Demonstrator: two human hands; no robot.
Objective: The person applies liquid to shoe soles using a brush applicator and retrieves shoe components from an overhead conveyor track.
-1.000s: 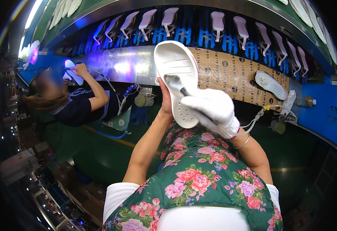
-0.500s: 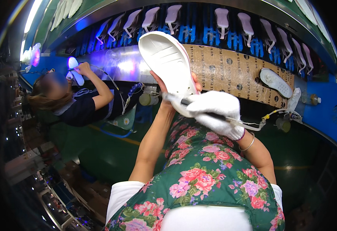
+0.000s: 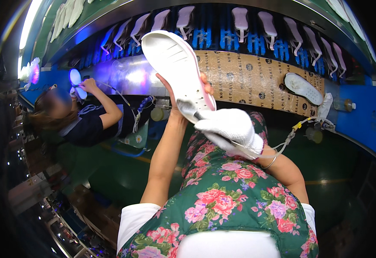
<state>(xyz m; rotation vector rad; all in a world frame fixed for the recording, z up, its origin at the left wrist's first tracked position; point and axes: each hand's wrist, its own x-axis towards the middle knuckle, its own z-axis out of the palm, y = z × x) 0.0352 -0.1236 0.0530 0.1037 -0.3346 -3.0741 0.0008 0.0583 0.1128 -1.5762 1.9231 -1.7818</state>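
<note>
A white shoe sole (image 3: pixel 173 64) with a pinkish side wall is held up before me, tilted, its hollow face showing. My bare left hand (image 3: pixel 177 108) is closed around it from beneath, with fingertips at its right edge and the thumb at its left. In a white knitted glove, my right hand (image 3: pixel 228 128) is closed on a dark-handled brush (image 3: pixel 188 105). The brush's bristles lie against the near end of the sole. A thin clear tube (image 3: pixel 286 144) trails from the gloved hand to the right; the glove covers most of the handle.
Printed cardboard (image 3: pixel 256 79) covers the bench ahead, with another white sole (image 3: pixel 303 88) on it. At right stand a crumpled white cloth (image 3: pixel 324 107) and a clear bottle (image 3: pixel 344 104). Pinkish shoe forms (image 3: pixel 240 19) hang along the back. A co-worker (image 3: pixel 91 118) handles a sole at left.
The sole and both hands have shifted slightly left. The gloved hand has turned, and the brush has moved further onto the sole's near end. The co-worker's hands have moved slightly.
</note>
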